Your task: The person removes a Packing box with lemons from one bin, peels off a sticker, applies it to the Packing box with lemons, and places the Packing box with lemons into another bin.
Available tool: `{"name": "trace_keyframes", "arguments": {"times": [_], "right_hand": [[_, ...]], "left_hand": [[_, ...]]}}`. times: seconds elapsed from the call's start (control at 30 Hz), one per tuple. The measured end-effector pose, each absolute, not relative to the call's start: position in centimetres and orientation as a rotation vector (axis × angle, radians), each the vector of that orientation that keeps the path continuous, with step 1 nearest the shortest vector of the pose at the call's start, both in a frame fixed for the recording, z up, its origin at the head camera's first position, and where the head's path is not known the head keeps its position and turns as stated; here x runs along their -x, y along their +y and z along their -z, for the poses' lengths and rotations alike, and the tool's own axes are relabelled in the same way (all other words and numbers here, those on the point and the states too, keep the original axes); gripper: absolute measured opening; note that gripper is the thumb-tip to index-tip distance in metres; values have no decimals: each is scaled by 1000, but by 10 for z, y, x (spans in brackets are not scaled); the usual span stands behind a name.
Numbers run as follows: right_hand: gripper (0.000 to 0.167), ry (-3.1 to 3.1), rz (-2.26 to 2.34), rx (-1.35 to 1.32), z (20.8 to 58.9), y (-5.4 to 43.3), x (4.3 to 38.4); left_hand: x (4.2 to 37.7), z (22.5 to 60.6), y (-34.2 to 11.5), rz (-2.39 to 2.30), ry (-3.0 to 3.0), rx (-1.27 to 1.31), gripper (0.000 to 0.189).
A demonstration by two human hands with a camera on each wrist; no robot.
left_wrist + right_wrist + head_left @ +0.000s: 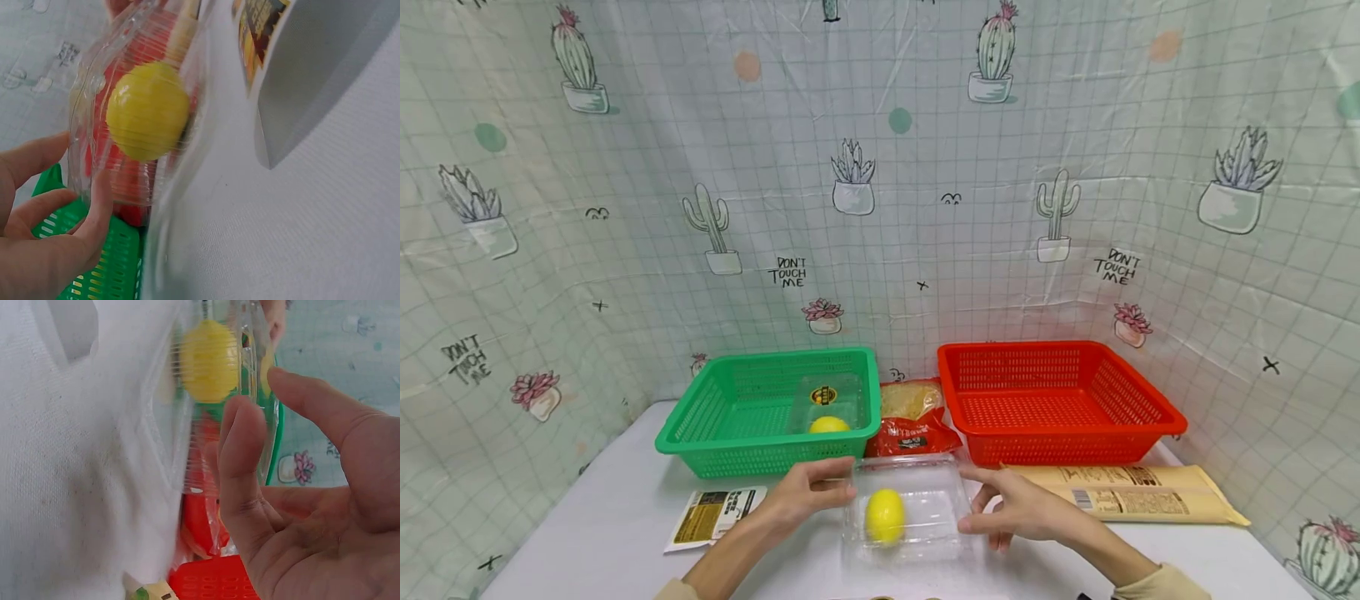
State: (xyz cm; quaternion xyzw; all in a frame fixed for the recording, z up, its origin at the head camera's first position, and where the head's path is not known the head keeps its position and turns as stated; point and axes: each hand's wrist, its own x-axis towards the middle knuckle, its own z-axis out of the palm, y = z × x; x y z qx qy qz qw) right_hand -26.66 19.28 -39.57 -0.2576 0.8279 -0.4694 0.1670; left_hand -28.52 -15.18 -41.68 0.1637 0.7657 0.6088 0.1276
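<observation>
At the bottom of the frame are two hands (808, 492) (1013, 504). Two baskets (760, 461) (1067, 448), one green, one red, sit around the middle. There are two yellow fruits (885, 517) (830, 424) and two clear boxes (932, 510) (848, 402).

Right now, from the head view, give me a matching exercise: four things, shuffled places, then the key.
1. white packet
2. clear container
3. red packet
4. beige package

A. between green basket and red basket
B. in front of the red basket
C. in front of the green basket
D. between the hands, left and right

Pairs: 1-C, 2-D, 3-A, 4-B
</observation>
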Motion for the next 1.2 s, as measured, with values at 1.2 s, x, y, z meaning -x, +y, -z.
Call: {"name": "trace_keyframes", "arguments": {"times": [1.2], "right_hand": [[36, 2694, 1092, 790, 378, 193, 241]], "left_hand": [[252, 384, -150, -1595, 2486, -590, 42]]}}
